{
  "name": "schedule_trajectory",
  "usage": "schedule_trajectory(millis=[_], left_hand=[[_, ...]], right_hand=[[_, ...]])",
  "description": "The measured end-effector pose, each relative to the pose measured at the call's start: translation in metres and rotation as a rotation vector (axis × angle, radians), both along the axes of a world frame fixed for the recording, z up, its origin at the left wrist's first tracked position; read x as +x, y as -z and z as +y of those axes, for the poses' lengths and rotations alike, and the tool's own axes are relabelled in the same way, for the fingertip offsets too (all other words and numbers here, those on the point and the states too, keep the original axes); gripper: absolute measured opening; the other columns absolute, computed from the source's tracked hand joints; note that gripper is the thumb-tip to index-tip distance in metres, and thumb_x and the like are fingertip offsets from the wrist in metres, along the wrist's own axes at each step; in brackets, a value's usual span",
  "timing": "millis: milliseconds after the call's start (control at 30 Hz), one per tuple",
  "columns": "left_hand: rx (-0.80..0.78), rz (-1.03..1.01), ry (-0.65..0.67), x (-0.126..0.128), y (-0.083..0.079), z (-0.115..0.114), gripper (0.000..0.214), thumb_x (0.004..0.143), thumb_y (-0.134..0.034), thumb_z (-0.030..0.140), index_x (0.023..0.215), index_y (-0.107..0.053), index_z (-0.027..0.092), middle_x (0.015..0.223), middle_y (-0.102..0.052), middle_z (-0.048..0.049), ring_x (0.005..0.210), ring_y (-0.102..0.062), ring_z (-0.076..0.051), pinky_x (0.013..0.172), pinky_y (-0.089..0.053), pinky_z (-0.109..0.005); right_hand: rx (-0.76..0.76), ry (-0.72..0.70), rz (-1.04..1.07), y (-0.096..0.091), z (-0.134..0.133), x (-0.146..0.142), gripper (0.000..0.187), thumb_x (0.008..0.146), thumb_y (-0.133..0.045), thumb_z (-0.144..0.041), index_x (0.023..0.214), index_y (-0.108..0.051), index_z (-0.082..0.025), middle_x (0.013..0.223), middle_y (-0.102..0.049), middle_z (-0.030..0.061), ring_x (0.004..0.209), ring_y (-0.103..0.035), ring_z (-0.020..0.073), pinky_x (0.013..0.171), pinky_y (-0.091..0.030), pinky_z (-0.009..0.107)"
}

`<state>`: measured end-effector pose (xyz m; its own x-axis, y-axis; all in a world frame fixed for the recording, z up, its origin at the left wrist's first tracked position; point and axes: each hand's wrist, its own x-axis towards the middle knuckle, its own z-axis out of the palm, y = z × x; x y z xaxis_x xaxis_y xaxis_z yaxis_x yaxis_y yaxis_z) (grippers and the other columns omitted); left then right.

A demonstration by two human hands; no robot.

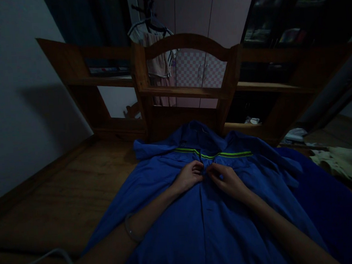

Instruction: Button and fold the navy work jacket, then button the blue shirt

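Note:
A blue shirt [176, 224] with a yellow-green stripe [234, 154] across the chest lies spread front-up on a wooden surface [62, 196]. My left hand [189, 175] and my right hand [224, 177] meet at the shirt's front placket just below the stripe. Both have their fingers curled and pinched on the fabric edges at the centre. Whether a button is between the fingertips is too dark to tell. A bracelet [130, 229] sits on my left forearm.
A wooden headboard with shelves [188, 91] stands right behind the shirt's collar. Pale clothes hang on a hanger [155, 49] beyond it. A light-coloured garment [344, 164] lies at the right. A white cable [31, 262] runs along the lower left. A wall [17, 99] closes the left.

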<state>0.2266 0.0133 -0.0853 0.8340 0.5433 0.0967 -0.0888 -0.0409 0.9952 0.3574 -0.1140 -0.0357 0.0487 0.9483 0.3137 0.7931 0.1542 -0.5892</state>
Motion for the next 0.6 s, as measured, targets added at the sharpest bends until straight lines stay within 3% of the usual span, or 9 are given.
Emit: schedule_trajectory(millis=[133,267,333,467,600], left_hand=[[0.023,-0.016,-0.012,0.001,-0.002,0.002,0.033,0.058,-0.068,0.005,0.088,-0.058,0.013,0.084,-0.063,-0.002,0.076,-0.06,-0.013,0.069,-0.045,-0.022],[0.058,-0.004,-0.034,-0.001,-0.002,0.003,0.028,0.06,-0.068,0.008,0.085,-0.057,0.012,0.078,-0.061,-0.0009,0.071,-0.058,-0.012,0.066,-0.044,-0.022],[0.072,-0.001,-0.039,-0.001,0.001,0.004,0.028,0.061,-0.067,0.007,0.086,-0.057,0.012,0.078,-0.06,-0.0005,0.07,-0.058,-0.011,0.066,-0.044,-0.022],[0.091,0.006,-0.044,0.0,0.005,0.007,0.027,0.061,-0.064,0.004,0.086,-0.058,0.012,0.08,-0.06,-0.0007,0.07,-0.057,-0.01,0.067,-0.044,-0.022],[0.11,0.014,-0.048,0.0,0.003,0.007,0.026,0.061,-0.061,0.002,0.085,-0.058,0.012,0.081,-0.061,-0.0014,0.07,-0.057,-0.01,0.068,-0.045,-0.022]], right_hand=[[-0.069,-0.053,-0.157,-0.014,-0.003,-0.005,0.015,0.09,-0.046,-0.015,0.096,-0.059,-0.019,0.093,-0.06,0.0031,0.083,-0.059,0.0148,0.072,-0.042,0.024],[-0.201,0.194,-0.47,-0.033,-0.038,-0.034,0.017,0.093,-0.042,-0.017,0.089,-0.058,-0.018,0.087,-0.058,0.0049,0.069,-0.058,0.0162,0.059,-0.04,0.025],[-0.242,0.243,-0.494,-0.034,-0.063,-0.056,0.021,0.094,-0.038,-0.016,0.087,-0.058,-0.02,0.086,-0.057,0.0044,0.067,-0.058,0.0159,0.057,-0.039,0.026],[-0.215,0.284,-0.257,-0.009,-0.097,-0.092,0.024,0.097,-0.033,-0.018,0.095,-0.057,-0.023,0.095,-0.057,0.0029,0.073,-0.059,0.0143,0.066,-0.045,0.025],[-0.096,0.37,-0.08,0.021,-0.103,-0.108,0.023,0.097,-0.033,-0.022,0.1,-0.056,-0.024,0.1,-0.057,0.0038,0.081,-0.06,0.0157,0.072,-0.047,0.027]])
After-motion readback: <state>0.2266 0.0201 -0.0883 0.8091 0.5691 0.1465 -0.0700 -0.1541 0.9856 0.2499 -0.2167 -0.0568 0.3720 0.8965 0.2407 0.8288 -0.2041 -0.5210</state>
